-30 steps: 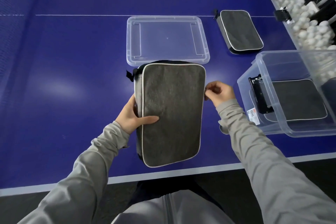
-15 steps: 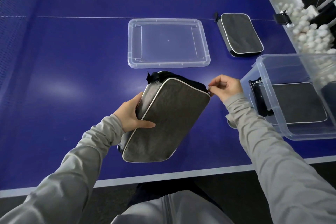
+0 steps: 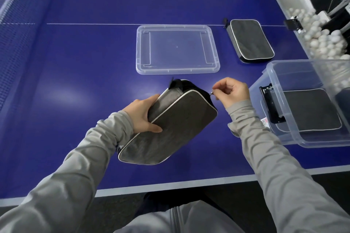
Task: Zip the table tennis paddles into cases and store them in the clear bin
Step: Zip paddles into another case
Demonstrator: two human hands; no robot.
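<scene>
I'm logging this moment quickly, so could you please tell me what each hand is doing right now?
Left hand: closed on the grey paddle case, gripping its side.
Right hand: fingers pinched on the zipper pull at the case's corner.

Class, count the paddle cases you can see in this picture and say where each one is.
3: one case held in the left hand, one lying beyond the clear bin, one inside it. Others may be hidden.

Even bright light; soft glare on table [image 3: 62, 92]; wide-angle edge curvature.
</scene>
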